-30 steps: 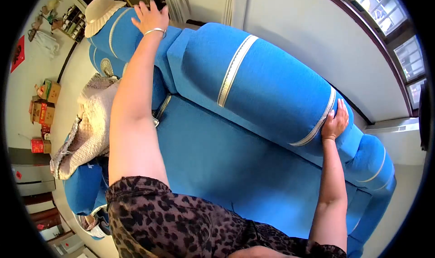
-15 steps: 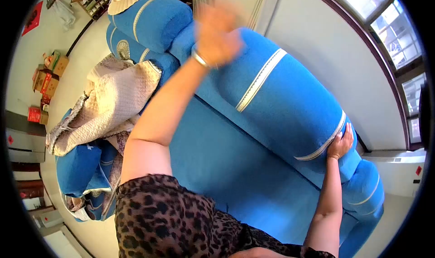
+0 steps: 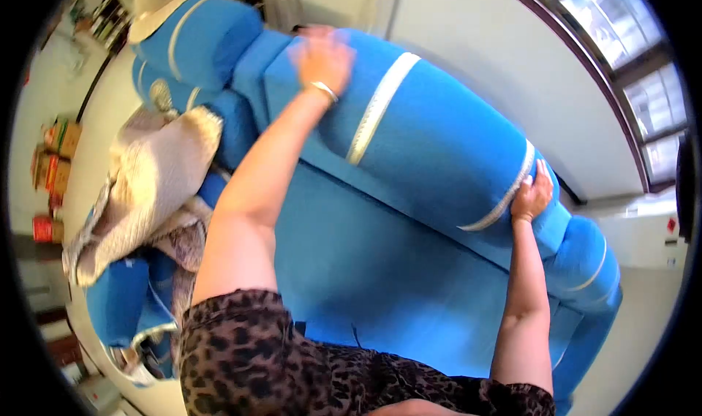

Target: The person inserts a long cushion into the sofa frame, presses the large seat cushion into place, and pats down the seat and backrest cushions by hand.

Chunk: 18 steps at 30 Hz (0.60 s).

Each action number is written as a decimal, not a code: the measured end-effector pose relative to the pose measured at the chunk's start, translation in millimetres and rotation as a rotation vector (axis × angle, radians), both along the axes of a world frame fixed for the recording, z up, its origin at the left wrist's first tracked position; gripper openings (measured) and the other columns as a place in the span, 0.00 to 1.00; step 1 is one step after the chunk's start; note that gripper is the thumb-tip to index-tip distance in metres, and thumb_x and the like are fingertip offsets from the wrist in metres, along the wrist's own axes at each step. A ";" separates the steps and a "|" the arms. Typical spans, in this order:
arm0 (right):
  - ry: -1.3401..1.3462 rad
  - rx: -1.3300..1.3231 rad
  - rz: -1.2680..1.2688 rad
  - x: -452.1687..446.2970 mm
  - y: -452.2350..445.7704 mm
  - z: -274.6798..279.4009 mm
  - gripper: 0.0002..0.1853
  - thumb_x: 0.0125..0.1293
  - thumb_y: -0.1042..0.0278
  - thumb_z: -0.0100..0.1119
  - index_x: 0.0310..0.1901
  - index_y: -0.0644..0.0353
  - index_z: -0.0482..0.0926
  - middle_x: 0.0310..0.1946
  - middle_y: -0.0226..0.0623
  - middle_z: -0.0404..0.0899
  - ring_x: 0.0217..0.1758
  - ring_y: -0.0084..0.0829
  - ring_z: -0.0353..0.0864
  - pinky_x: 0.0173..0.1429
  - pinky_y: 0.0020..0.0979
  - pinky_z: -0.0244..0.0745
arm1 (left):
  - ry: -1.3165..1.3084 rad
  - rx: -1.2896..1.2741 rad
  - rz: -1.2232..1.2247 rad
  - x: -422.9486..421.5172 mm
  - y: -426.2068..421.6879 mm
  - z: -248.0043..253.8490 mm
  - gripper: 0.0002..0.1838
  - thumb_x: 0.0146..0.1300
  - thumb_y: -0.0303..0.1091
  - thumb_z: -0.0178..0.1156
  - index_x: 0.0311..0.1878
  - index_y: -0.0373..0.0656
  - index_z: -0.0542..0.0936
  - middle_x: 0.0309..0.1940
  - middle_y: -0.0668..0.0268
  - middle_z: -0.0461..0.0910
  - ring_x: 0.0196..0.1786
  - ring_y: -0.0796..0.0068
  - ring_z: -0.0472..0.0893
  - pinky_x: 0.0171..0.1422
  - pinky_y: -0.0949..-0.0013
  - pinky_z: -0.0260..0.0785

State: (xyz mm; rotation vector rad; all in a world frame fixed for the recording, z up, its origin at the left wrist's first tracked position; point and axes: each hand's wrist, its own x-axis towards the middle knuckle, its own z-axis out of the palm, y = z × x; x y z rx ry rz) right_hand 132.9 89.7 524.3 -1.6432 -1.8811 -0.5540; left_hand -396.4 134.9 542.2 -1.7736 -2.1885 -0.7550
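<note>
A blue sofa backrest (image 3: 439, 116) with white trim bands stretches across the view. My left hand (image 3: 322, 59), wearing a bracelet (image 3: 324, 89) at the wrist, is at its left end. Motion blurs those fingers, but they look spread, with nothing held. Near the right end, by a trim band (image 3: 504, 204), my right hand (image 3: 532, 191) lies flat against the blue cover, fingers stretched out. Below the backrest is the flat blue seat (image 3: 351, 248).
A pale hat (image 3: 161, 6) rests on the sofa's left arm (image 3: 212, 36). Quilted beige covers (image 3: 157, 175) lie heaped at left, over blue cushions (image 3: 117, 299). Cardboard boxes (image 3: 55, 171) stand by the far wall. A barred window (image 3: 621, 36) is at upper right.
My left hand has come down from a raised, blurred position to the backrest's left end. My right hand stays at the right end. The view has shifted slightly.
</note>
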 end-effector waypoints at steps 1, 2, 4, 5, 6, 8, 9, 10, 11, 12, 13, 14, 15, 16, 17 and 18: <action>0.029 0.005 0.018 -6.8 1.2 7.1 0.27 0.60 0.59 0.48 0.62 0.55 0.77 0.64 0.39 0.76 0.68 0.40 0.71 0.74 0.42 0.58 | 0.161 0.311 0.479 -0.1 18.0 2.5 0.28 0.69 0.49 0.53 0.68 0.47 0.73 0.71 0.58 0.67 0.76 0.50 0.60 0.76 0.44 0.51; 0.055 -0.004 0.022 -13.4 -5.9 11.7 0.27 0.60 0.59 0.49 0.61 0.54 0.77 0.63 0.39 0.76 0.67 0.40 0.72 0.74 0.41 0.58 | 0.016 0.287 0.189 31.5 7.4 18.5 0.28 0.69 0.48 0.53 0.68 0.47 0.72 0.72 0.58 0.65 0.76 0.52 0.59 0.76 0.43 0.50; 0.053 -0.011 -0.030 -11.6 -6.1 11.7 0.26 0.60 0.58 0.49 0.60 0.53 0.78 0.62 0.38 0.77 0.67 0.39 0.72 0.74 0.42 0.58 | -0.267 0.282 -0.377 99.9 -22.2 82.5 0.28 0.70 0.48 0.53 0.70 0.47 0.70 0.74 0.57 0.63 0.77 0.54 0.58 0.76 0.41 0.49; 0.047 -0.003 -0.042 -10.2 -6.1 7.8 0.26 0.60 0.57 0.48 0.60 0.53 0.78 0.62 0.37 0.77 0.67 0.39 0.71 0.74 0.42 0.58 | -0.050 0.278 -0.567 144.2 -33.3 81.7 0.27 0.69 0.49 0.54 0.70 0.54 0.71 0.74 0.61 0.63 0.78 0.58 0.58 0.77 0.41 0.48; 0.041 0.009 -0.052 -8.4 -5.3 7.1 0.27 0.60 0.56 0.48 0.60 0.52 0.77 0.62 0.36 0.77 0.67 0.38 0.71 0.74 0.42 0.57 | -0.062 0.242 -0.577 182.5 -35.4 63.9 0.28 0.68 0.49 0.54 0.70 0.55 0.71 0.74 0.62 0.64 0.77 0.58 0.58 0.77 0.42 0.47; 0.049 -0.019 -0.081 -11.9 -8.3 10.8 0.27 0.60 0.54 0.48 0.61 0.51 0.77 0.63 0.35 0.75 0.68 0.37 0.70 0.74 0.42 0.56 | -0.076 0.162 -0.582 240.9 -35.2 9.0 0.28 0.67 0.51 0.55 0.70 0.59 0.72 0.73 0.64 0.65 0.77 0.60 0.59 0.78 0.43 0.46; 0.049 -0.020 -0.088 -12.4 -9.2 11.7 0.27 0.60 0.54 0.48 0.61 0.50 0.77 0.63 0.35 0.75 0.68 0.37 0.69 0.74 0.42 0.55 | -0.044 0.153 -0.548 251.6 -34.9 3.9 0.28 0.67 0.52 0.54 0.70 0.59 0.71 0.73 0.64 0.65 0.77 0.60 0.59 0.78 0.43 0.46; 0.052 -0.022 -0.095 -12.9 -9.8 11.8 0.27 0.60 0.54 0.47 0.61 0.49 0.77 0.64 0.34 0.75 0.69 0.36 0.69 0.74 0.42 0.55 | -0.009 0.144 -0.513 253.2 -35.3 0.3 0.29 0.67 0.53 0.54 0.70 0.59 0.71 0.74 0.64 0.65 0.78 0.61 0.58 0.78 0.43 0.45; 0.059 -0.022 -0.096 -11.5 -8.3 9.5 0.27 0.61 0.54 0.47 0.62 0.48 0.76 0.64 0.34 0.74 0.69 0.36 0.69 0.75 0.42 0.54 | 0.032 0.129 -0.479 251.9 -36.5 -4.2 0.29 0.67 0.54 0.54 0.71 0.60 0.71 0.74 0.65 0.65 0.78 0.62 0.58 0.78 0.44 0.44; 0.051 -0.029 -0.100 -13.2 -9.6 12.3 0.27 0.63 0.54 0.46 0.63 0.50 0.76 0.64 0.35 0.74 0.68 0.37 0.69 0.75 0.42 0.54 | 0.048 0.124 -0.489 251.1 -36.6 -5.4 0.30 0.68 0.55 0.53 0.71 0.60 0.70 0.74 0.65 0.64 0.78 0.63 0.58 0.79 0.45 0.43; 0.004 -0.051 -0.120 -11.9 -4.7 9.5 0.27 0.65 0.52 0.47 0.63 0.52 0.75 0.64 0.38 0.74 0.68 0.39 0.69 0.75 0.43 0.54 | 0.073 0.117 -0.481 251.1 -37.2 -5.5 0.30 0.68 0.54 0.53 0.71 0.60 0.69 0.74 0.65 0.64 0.78 0.63 0.58 0.79 0.45 0.43; -0.047 -0.072 -0.143 -11.1 -1.7 7.0 0.27 0.67 0.50 0.48 0.63 0.53 0.75 0.65 0.40 0.73 0.69 0.41 0.68 0.75 0.44 0.53 | 0.095 0.114 -0.475 251.4 -36.6 -5.2 0.30 0.68 0.54 0.53 0.72 0.60 0.69 0.74 0.66 0.64 0.78 0.63 0.58 0.79 0.45 0.43; 0.020 -0.501 -0.129 -27.8 -9.1 54.5 0.28 0.67 0.47 0.49 0.64 0.54 0.74 0.66 0.42 0.72 0.71 0.42 0.66 0.77 0.46 0.51 | 0.103 0.117 -0.471 251.4 -36.4 -5.2 0.30 0.68 0.54 0.53 0.72 0.60 0.69 0.74 0.66 0.64 0.78 0.64 0.58 0.79 0.45 0.43; 0.096 -0.929 -0.112 -50.1 -16.5 112.5 0.30 0.68 0.45 0.51 0.65 0.55 0.73 0.67 0.44 0.70 0.73 0.44 0.64 0.78 0.49 0.48 | 0.107 0.118 -0.469 251.9 -35.6 -5.8 0.30 0.68 0.54 0.53 0.72 0.60 0.69 0.74 0.66 0.64 0.78 0.64 0.58 0.79 0.45 0.43; 0.050 -0.852 0.072 -59.9 -22.1 127.9 0.31 0.68 0.44 0.52 0.67 0.55 0.71 0.69 0.45 0.68 0.75 0.44 0.60 0.79 0.49 0.45 | 0.123 0.106 -0.461 251.9 -36.9 -4.1 0.29 0.68 0.54 0.53 0.72 0.60 0.69 0.74 0.67 0.64 0.78 0.64 0.58 0.79 0.46 0.43; 0.006 -0.767 0.250 -69.9 -27.4 136.6 0.33 0.68 0.43 0.53 0.69 0.55 0.69 0.71 0.46 0.65 0.77 0.44 0.57 0.80 0.50 0.42 | 0.127 0.117 -0.466 252.0 -38.0 -3.1 0.30 0.68 0.54 0.52 0.72 0.60 0.69 0.74 0.67 0.64 0.78 0.64 0.57 0.79 0.46 0.42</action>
